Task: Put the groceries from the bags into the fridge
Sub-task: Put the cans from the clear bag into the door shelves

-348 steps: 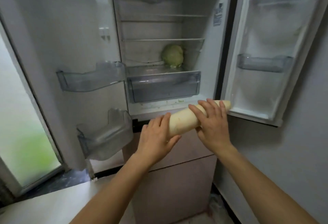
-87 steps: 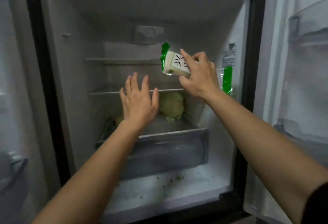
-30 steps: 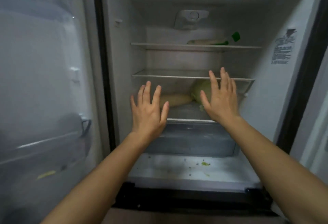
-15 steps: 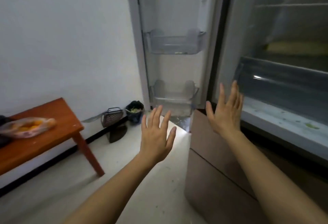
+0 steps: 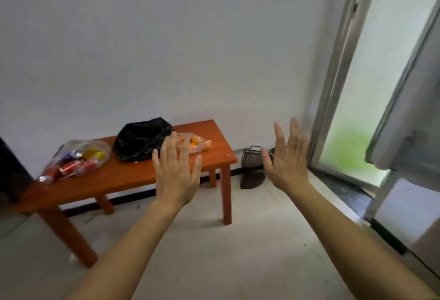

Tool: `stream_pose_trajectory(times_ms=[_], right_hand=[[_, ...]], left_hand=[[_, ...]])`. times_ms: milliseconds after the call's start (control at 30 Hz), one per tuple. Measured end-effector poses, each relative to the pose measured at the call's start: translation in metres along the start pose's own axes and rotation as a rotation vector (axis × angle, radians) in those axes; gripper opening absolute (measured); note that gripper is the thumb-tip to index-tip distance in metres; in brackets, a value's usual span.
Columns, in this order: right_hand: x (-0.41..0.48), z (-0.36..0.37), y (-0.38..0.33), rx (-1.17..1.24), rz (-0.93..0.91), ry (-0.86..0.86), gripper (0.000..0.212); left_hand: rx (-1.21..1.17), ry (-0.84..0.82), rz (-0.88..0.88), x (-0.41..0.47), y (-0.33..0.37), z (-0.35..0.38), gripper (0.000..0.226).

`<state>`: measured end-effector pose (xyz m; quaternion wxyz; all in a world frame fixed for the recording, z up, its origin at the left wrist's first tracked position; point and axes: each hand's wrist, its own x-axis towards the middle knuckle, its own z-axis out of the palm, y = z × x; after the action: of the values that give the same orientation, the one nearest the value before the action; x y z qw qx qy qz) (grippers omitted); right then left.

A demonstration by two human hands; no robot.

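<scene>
Three bags lie on an orange wooden table (image 5: 133,176) against the white wall. A clear bag of drink cans (image 5: 76,160) is at the left, a black plastic bag (image 5: 140,140) in the middle, and a clear bag of oranges (image 5: 196,144) at the right. My left hand (image 5: 176,171) is raised in front of the table, fingers spread, holding nothing. It partly covers the bag of oranges. My right hand (image 5: 287,159) is up to the right of the table, also spread and holding nothing. The fridge's open left door (image 5: 409,128) shows at the right edge; the fridge's inside is out of view.
A dark wire basket (image 5: 252,168) stands on the floor by the wall, right of the table. A frosted glass door (image 5: 371,80) with a metal frame fills the right side. A dark object (image 5: 12,171) sits at the far left edge. The pale floor stretches in front of me.
My view has swung left, from the fridge to the table with the bags. Both hands stay raised and hold nothing; the green-wrapped pack held earlier now rests on a fridge shelf.
</scene>
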<state>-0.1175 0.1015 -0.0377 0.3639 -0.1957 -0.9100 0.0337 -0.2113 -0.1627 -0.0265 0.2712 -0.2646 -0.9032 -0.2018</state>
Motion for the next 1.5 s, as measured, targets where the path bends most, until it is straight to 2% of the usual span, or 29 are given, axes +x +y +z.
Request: stream_pose_trajectory(times_ms=[133,300,600,867,967,1133,1300,1500], right_hand=[[0.034,0.072,-0.123,0.049,-0.1,-0.117,0.079],[0.052,0.131,-0.23,0.142,-0.182,-0.215,0.078],[0.112,0.26,-0.353,0.225,-0.266,-0.291,0.079],[0.221,0.414,-0.452,0.247,-0.333,-0.451,0.071],[0.264,0.462,-0.491,0.234,-0.403,-0.528,0.067],[0.301,0.527,-0.561,0.278,-0.498,-0.662,0.057],[0.304,0.59,-0.632,0.312,-0.604,-0.811,0.047],[0.281,0.663,-0.691,0.29,-0.611,-0.997,0.048]], left_hand=[[0.087,0.011,-0.1,0.021,-0.128,-0.023,0.064],[0.165,-0.046,-0.192,0.035,-0.242,-0.037,0.066],[0.27,-0.154,-0.348,0.059,-0.406,0.009,0.056],[0.392,-0.348,-0.479,0.162,-0.563,0.062,0.054],[0.379,-0.376,-0.553,0.201,-0.611,0.072,0.054],[0.334,-0.417,-0.555,0.224,-0.681,0.087,0.051],[0.243,-0.503,-0.604,0.227,-0.757,0.121,0.047],[0.127,-0.628,-0.52,0.229,-0.847,0.178,0.047]])
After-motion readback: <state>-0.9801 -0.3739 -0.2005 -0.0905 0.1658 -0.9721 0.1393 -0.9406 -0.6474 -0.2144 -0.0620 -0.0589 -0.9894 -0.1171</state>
